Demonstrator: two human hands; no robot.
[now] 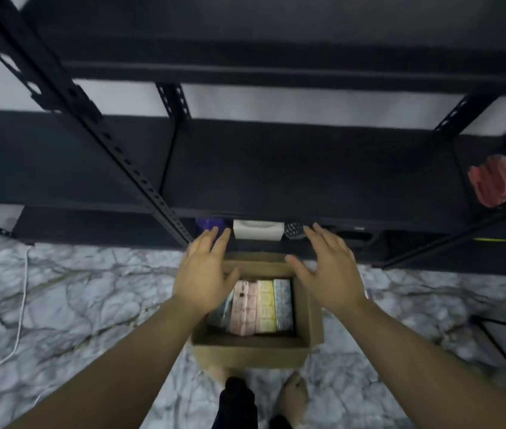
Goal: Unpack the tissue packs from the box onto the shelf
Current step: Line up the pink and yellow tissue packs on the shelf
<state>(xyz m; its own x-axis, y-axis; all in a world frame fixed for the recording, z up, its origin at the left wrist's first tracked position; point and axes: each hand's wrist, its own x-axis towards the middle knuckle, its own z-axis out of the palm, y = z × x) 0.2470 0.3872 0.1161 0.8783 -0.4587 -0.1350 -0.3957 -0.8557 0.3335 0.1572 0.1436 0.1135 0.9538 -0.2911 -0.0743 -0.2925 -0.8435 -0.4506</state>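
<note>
We see the tissue packs (259,306) standing on edge in a row inside the open cardboard box (251,351), which sits on the marble-patterned floor (90,298) just in front of the lowest shelf edge. From right to left we make out a bluish pack, a yellow one and a pink one; a further greyish pack at the left end is half covered by our left hand (203,270), so we cannot tell how many packs there are in all. The box's left wall is mostly hidden behind that hand and wrist.

Both hands hover above the box with fingers spread and straight, holding nothing. The right hand (327,267) covers the box's far right corner.

The black metal shelf (307,168) fills the upper view; its middle board is dark and bare where we look. Under its front edge, a white object (257,230) peeks out, flanked by a purple shape and a patterned one, both too cut off to name. At the right edge of the shelf lie blurred pinkish red bags (499,181). A white cable (18,317) trails over the floor near the left edge, and bare feet (291,394) show at the bottom.
</note>
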